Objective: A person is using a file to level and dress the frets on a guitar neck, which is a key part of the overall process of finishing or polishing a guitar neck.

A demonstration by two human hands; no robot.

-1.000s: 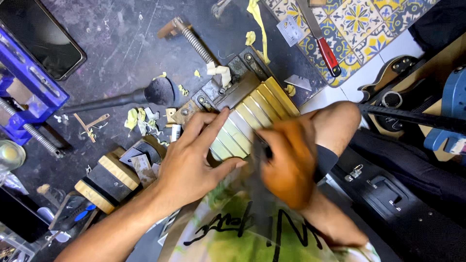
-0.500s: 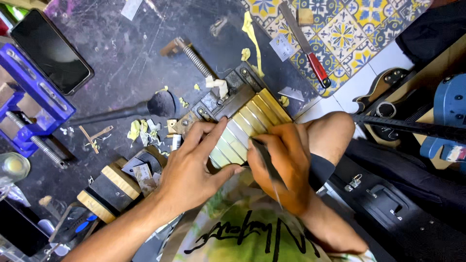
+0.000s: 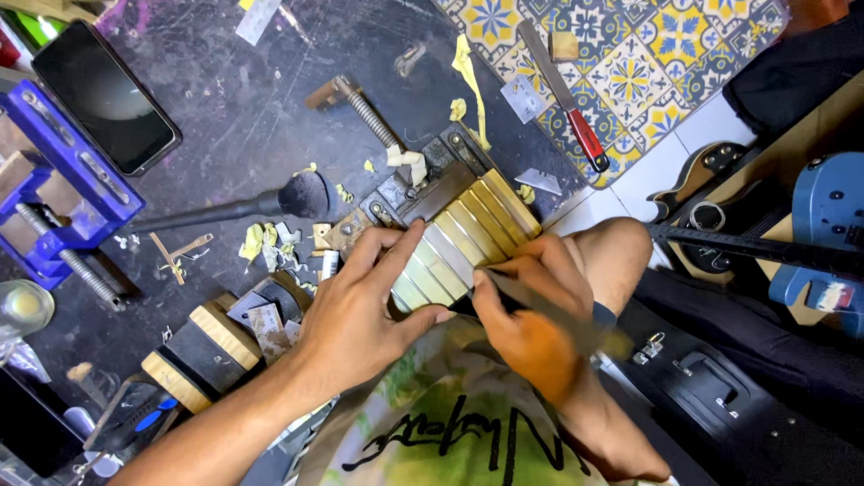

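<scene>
The workpiece is a guitar neck (image 3: pixel 468 229) with its fretboard masked in strips of pale tape, lying diagonally across the person's lap and the edge of the dark floor mat (image 3: pixel 234 117). The left hand (image 3: pixel 373 306) rests flat on the lower part of the fretboard, fingers extended and spread toward the headstock end, thumb pressed against the near edge; it grips nothing and only bears down on the neck. The right hand (image 3: pixel 531 319) sits just beside the left, on the right edge of the neck, closed around a slim dark tool (image 3: pixel 549 310) whose outline is blurred; the tool's kind cannot be told. The tool tip meets the taped board close to the left thumb. Near the headstock end lie a dark soft-bristled brush (image 3: pixel 243 207), scraps of yellow tape and small wooden blocks. A smartphone (image 3: pixel 103 94) and a blue vise (image 3: pixel 54 193) lie well apart to the left; a red-handled file (image 3: pixel 567 99) rests on the patterned tiles.
</scene>
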